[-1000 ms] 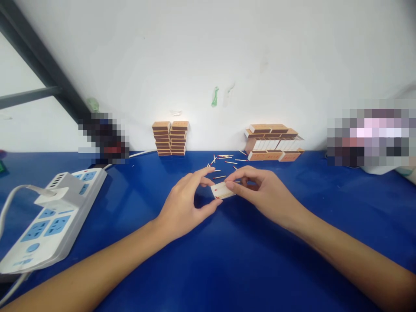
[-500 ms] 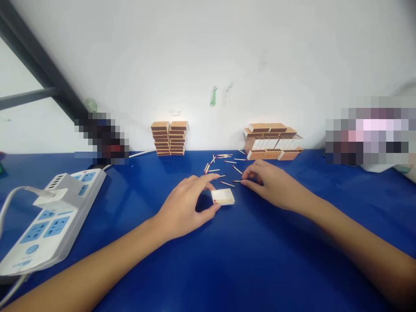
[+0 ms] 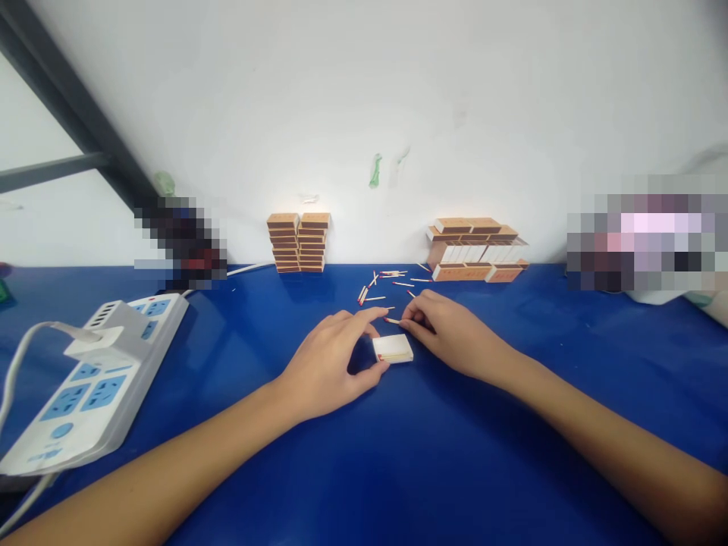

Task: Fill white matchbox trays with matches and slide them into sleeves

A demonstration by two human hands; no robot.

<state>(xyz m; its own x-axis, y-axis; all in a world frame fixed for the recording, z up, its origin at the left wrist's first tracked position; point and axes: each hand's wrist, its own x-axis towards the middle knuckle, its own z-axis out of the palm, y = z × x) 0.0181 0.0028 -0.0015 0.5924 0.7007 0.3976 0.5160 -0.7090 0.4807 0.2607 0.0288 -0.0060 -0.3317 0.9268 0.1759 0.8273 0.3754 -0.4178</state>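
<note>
The small white tray [image 3: 392, 345] sat on the blue worktop [image 3: 364, 470], between the two hands and a little nearer the left. The left hand [image 3: 327, 364] was spread in a wide curve round the tray's left end, its thumb against the near edge and a fingertip at the far corner, holding it lightly. The right hand [image 3: 449, 330], just beyond the tray's right end, pinched a match [image 3: 393, 321] between thumb and forefinger, red head pointing left; whether it was clear of the worktop was hard to tell. Only a few matches lay inside, along the tray's near side, and much of its floor showed bare, so the filling seemed only just begun. Most of the loose matches [image 3: 375, 299] were scattered farther back, apparently yet to be gathered. Against the wall stood a two-column stack of matchboxes [image 3: 284, 235] and, to its right, a longer stack [image 3: 463, 272].
</note>
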